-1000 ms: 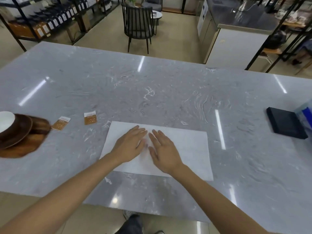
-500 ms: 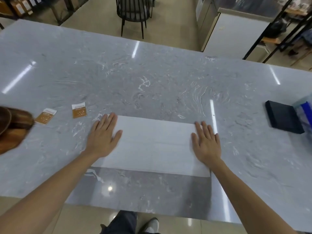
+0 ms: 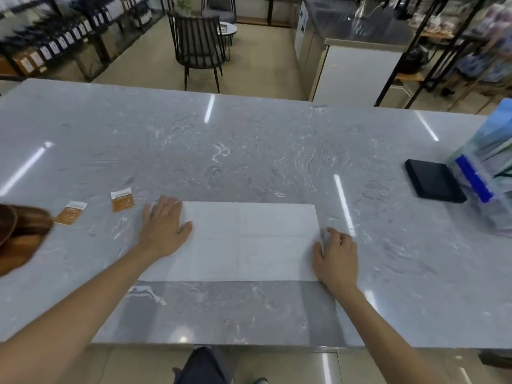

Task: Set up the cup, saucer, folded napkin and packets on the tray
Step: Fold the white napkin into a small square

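From the head view, you are mid-way through folding the white paper napkin, which lies flat as a long rectangle at lower centre of the grey marble counter. Your left hand presses its left end with fingers spread flat. Your right hand sits at the right edge, fingers curled there; whether they pinch the edge I cannot tell. Next, I judge, you lift that right edge and carry it across to the left. Two orange-and-white packets wait at middle left, beside the brown wooden tray at the left border.
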The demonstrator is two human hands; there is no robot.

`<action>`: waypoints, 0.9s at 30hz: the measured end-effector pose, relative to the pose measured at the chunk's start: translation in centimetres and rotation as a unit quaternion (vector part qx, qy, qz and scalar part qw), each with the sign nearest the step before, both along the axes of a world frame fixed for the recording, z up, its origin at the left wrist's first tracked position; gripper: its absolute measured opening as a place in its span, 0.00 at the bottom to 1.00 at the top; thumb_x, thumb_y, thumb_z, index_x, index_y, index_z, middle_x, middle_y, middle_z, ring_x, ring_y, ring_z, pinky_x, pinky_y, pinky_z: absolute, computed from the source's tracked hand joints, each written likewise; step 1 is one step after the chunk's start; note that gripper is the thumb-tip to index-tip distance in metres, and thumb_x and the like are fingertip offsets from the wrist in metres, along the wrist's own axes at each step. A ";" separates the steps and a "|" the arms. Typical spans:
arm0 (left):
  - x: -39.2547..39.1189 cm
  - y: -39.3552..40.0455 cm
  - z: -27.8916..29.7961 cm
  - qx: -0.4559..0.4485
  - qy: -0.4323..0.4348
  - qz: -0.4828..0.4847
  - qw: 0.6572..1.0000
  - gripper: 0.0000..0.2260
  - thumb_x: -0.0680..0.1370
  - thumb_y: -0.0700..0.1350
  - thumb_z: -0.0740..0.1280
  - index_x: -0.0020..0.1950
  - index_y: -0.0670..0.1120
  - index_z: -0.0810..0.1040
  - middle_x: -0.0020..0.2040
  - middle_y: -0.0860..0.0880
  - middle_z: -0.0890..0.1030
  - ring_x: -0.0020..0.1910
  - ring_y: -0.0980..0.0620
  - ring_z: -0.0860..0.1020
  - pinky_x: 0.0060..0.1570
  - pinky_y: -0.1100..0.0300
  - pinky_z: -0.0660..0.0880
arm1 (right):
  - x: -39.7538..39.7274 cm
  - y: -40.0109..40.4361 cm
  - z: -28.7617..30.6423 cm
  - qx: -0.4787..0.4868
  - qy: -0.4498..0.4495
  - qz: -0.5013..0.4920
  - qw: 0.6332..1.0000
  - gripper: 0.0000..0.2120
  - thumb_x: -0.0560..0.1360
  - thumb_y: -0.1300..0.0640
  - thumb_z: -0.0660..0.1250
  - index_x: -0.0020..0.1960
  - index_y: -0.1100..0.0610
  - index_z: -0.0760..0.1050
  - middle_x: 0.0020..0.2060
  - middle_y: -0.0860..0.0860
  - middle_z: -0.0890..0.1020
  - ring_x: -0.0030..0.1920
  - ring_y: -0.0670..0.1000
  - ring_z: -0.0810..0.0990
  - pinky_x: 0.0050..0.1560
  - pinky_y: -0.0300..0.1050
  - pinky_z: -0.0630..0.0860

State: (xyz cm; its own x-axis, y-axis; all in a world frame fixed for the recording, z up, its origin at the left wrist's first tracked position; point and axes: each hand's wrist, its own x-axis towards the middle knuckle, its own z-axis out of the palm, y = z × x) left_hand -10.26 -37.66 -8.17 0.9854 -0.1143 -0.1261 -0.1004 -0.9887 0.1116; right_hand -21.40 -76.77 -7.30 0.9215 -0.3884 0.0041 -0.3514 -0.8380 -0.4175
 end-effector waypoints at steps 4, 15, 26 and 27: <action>0.7 -5.9 1.7 -0.089 -0.014 -0.149 0.985 0.25 0.81 0.45 0.64 0.77 0.43 0.66 0.79 0.44 0.65 0.81 0.43 0.56 0.78 0.47 0.52 | -4.0 0.8 0.6 0.072 0.055 -0.054 0.994 0.21 0.79 0.50 0.67 0.67 0.59 0.70 0.62 0.60 0.75 0.56 0.62 0.78 0.46 0.50 0.73; 6.2 -27.0 5.8 -0.057 0.153 -0.330 0.930 0.25 0.84 0.44 0.60 0.81 0.44 0.60 0.80 0.42 0.63 0.78 0.42 0.62 0.76 0.48 0.60 | -4.3 -0.2 2.0 0.163 0.174 -0.125 0.963 0.17 0.78 0.44 0.67 0.52 0.59 0.76 0.51 0.56 0.83 0.51 0.59 0.82 0.46 0.49 0.76; 9.1 -29.2 4.8 -0.166 0.221 -0.322 0.905 0.18 0.71 0.40 0.75 0.31 0.51 0.68 0.30 0.56 0.68 0.34 0.54 0.70 0.31 0.61 0.63 | -5.0 0.2 2.0 0.181 0.098 -0.126 0.970 0.04 0.72 0.53 0.66 0.43 0.53 0.74 0.42 0.51 0.82 0.45 0.57 0.80 0.39 0.46 0.71; 9.2 -28.8 5.2 -0.194 0.220 -0.324 0.899 0.19 0.71 0.41 0.75 0.31 0.49 0.66 0.29 0.56 0.66 0.30 0.56 0.67 0.30 0.61 0.61 | -5.0 0.0 2.1 0.189 0.088 -0.116 0.971 0.03 0.72 0.54 0.66 0.43 0.53 0.74 0.40 0.50 0.82 0.44 0.56 0.80 0.39 0.47 0.73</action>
State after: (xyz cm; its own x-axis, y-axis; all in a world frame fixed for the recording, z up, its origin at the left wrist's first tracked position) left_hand -1.06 -66.50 -2.96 0.5596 -0.7669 -0.3142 -0.5036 -0.6158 0.6059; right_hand -26.37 -76.73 -5.18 0.7823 -0.5292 -0.3287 -0.6064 -0.5260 -0.5963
